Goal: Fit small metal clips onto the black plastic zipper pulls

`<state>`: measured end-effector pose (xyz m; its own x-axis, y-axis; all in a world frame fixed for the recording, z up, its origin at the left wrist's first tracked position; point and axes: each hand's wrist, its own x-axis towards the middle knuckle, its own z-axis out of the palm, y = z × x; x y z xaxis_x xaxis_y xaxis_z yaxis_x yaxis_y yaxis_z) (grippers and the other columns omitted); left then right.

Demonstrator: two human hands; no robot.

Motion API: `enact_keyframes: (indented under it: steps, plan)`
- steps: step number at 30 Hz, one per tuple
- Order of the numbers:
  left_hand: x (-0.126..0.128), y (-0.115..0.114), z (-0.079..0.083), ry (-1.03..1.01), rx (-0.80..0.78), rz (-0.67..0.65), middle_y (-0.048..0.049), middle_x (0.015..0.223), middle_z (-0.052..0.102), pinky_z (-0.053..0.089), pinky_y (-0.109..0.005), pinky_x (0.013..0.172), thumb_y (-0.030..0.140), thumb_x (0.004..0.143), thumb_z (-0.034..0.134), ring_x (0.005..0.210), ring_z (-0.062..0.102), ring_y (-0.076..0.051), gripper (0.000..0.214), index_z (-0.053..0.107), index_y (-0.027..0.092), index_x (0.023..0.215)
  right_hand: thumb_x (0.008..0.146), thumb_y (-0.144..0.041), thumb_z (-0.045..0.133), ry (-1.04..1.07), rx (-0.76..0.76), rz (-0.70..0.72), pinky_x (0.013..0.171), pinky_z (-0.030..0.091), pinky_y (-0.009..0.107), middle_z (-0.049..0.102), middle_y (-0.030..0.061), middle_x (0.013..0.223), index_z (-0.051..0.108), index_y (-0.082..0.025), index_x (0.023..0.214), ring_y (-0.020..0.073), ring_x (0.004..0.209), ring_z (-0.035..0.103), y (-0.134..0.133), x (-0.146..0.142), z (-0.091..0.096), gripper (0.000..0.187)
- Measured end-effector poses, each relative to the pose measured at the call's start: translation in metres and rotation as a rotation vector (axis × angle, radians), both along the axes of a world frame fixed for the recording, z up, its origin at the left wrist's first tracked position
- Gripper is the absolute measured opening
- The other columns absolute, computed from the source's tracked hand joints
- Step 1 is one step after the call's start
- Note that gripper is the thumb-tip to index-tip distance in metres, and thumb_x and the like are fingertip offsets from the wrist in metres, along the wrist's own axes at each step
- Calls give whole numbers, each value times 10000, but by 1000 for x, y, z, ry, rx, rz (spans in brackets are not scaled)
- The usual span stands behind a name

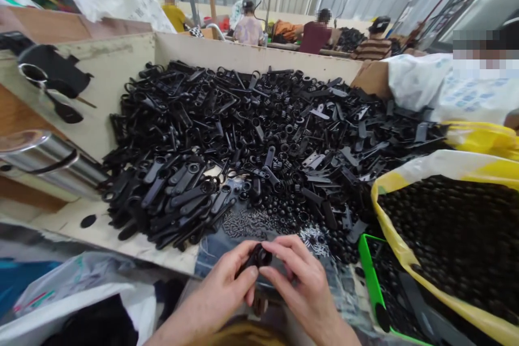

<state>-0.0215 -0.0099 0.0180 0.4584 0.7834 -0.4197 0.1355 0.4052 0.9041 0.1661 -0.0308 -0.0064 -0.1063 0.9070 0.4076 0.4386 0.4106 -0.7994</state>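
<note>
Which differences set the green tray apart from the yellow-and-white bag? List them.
The green tray has a straight edge; the yellow-and-white bag has a curved rim. The tray looks smaller than the bag. The bag holds small rounded pieces; the tray's contents include a long flat strip. Both have dark contents.

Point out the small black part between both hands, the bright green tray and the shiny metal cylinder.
Small black part [263, 255]: head view, visible middle.
Bright green tray [371, 274]: head view, left wall.
Shiny metal cylinder [65, 177]: head view, side.
</note>
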Motion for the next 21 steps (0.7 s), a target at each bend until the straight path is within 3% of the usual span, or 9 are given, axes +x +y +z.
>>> enact_keyframes:
  steps: [3,7,12,15,17,21]
  plan:
    - [-6,-6,-6,52,-7,-31,49,709,507,374,-265,590,357,916,527,619,476,-127,520,553,118,1377,958,-184,707,-60,38,1,572,566,234,707,52,1034,749,-256,1194,121,607,605,-5,0,-4,250]
    - [-9,-10,-9,121,18,-80,45,730,536,413,-281,646,325,949,482,652,497,-143,536,520,153,1455,972,-177,691,-94,67,17,594,606,236,704,62,1017,724,-257,1239,163,729,694,-10,1,-7,281]
    - [-13,-11,-2,176,59,-109,42,709,571,429,-265,646,258,938,473,675,524,-155,370,674,219,1247,973,-131,666,-131,88,80,610,626,217,696,69,1024,694,-266,1294,176,800,728,-13,4,-7,349]
    - [-14,-15,-3,221,58,-79,-35,1004,721,490,-305,801,296,909,566,941,628,-221,370,675,264,1262,982,-109,621,-175,119,123,708,643,241,702,70,1019,684,-264,1310,183,841,736,-12,5,-3,369]
    - [-13,-18,-8,250,77,-39,-71,1210,714,480,-358,948,361,899,628,1142,606,-269,393,665,277,1281,983,-90,587,-190,132,145,737,640,241,701,71,1018,680,-261,1316,181,858,737,-12,5,-1,386]
    - [-11,-22,-15,181,102,-74,-51,1028,702,489,-334,904,433,975,540,1002,622,-230,267,672,221,1070,942,-142,669,-125,-12,170,670,623,227,683,55,1034,708,-297,1273,172,808,731,-21,6,-9,368]
